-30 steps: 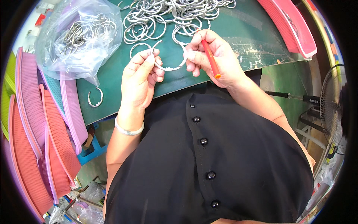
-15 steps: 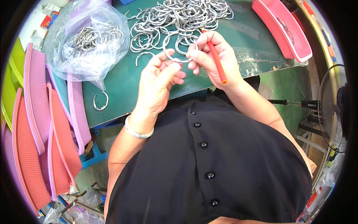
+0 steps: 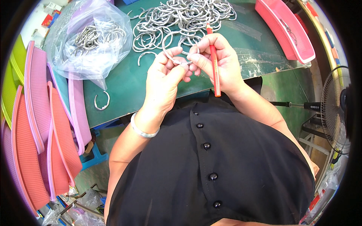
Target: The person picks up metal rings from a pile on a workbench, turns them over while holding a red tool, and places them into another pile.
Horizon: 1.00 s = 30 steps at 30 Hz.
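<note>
A metal ring (image 3: 164, 42), pinched just before the ring heap (image 3: 183, 17) by left hand (image 3: 162, 83) and right hand (image 3: 227, 67) (the latter also clasping a red pencil (image 3: 216, 72)), could slip, the pencil crowding that grip.

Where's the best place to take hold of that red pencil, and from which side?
Probably the lower end of the red pencil, pinched across its slim, straight shaft, coming from the side nearest the wearer's black top. That end juts past the right hand, clear of its fingertips, while the far end points toward the pile of metal rings.
</note>
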Available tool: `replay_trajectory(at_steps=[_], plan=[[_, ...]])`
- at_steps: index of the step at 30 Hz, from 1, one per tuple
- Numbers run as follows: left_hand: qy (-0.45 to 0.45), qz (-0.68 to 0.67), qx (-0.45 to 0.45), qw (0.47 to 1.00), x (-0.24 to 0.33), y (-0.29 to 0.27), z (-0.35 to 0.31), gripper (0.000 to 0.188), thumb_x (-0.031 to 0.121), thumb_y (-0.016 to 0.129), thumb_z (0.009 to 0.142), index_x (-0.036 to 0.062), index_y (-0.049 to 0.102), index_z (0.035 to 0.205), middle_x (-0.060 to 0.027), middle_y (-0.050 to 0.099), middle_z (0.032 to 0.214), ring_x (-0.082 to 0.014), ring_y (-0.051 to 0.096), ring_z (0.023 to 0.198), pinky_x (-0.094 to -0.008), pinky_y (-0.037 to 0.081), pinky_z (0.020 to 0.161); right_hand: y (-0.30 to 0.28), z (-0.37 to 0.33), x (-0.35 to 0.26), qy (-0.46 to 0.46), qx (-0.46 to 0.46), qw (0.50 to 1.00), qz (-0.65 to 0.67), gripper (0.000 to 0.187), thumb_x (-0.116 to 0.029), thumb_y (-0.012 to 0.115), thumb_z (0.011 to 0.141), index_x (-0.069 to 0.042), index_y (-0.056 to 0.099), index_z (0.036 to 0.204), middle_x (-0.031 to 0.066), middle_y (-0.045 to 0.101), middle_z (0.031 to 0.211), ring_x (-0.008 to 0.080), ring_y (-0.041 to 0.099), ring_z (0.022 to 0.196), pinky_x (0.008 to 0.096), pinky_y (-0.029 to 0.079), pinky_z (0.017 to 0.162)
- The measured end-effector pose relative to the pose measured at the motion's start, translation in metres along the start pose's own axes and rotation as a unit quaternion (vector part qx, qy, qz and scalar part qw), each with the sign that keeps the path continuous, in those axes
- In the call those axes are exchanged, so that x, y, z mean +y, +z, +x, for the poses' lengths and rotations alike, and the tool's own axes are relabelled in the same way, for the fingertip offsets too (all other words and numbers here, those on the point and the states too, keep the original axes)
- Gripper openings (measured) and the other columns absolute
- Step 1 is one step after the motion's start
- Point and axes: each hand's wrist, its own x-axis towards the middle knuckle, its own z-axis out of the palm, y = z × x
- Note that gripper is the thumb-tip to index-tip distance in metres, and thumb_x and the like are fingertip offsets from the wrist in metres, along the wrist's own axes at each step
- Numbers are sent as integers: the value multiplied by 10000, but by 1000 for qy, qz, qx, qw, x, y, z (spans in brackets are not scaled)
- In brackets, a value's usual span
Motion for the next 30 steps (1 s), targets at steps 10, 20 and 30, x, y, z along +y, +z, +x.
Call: replay_trajectory(at_steps=[10, 20, 30], plan=[[-29, 6, 20, 999, 1, 0, -1, 273, 7, 554, 805, -1, 479, 1068, -57, 574, 818, -113, 566, 669, -213, 458, 588, 0, 0, 1, 25, 18, 1000, -1, 168, -2, 574, 814, -41, 444, 913, 45, 528, 822, 79, 549, 645, 200, 468, 536], [135, 141, 11, 981, -4, 5, -8, 272, -25, 551, 803, 22, 472, 1059, -37, 534, 877, -83, 535, 741, -208, 460, 659, 0, -1, 0, 10, 15, 1000, 17, 145, 10, 552, 823, -38, 442, 905, 66, 567, 840, 81, 565, 655, 196, 471, 544], [156, 165, 11, 974, -6, 5, -7, 289, -36, 556, 767, 6, 460, 1037, -39, 514, 868, -75, 525, 748, -203, 445, 683, 1, -6, 0, -25, 13, 1000, 7, 147, 24, 538, 825, -44, 447, 919, 70, 578, 869, 82, 572, 684, 195, 475, 576]])
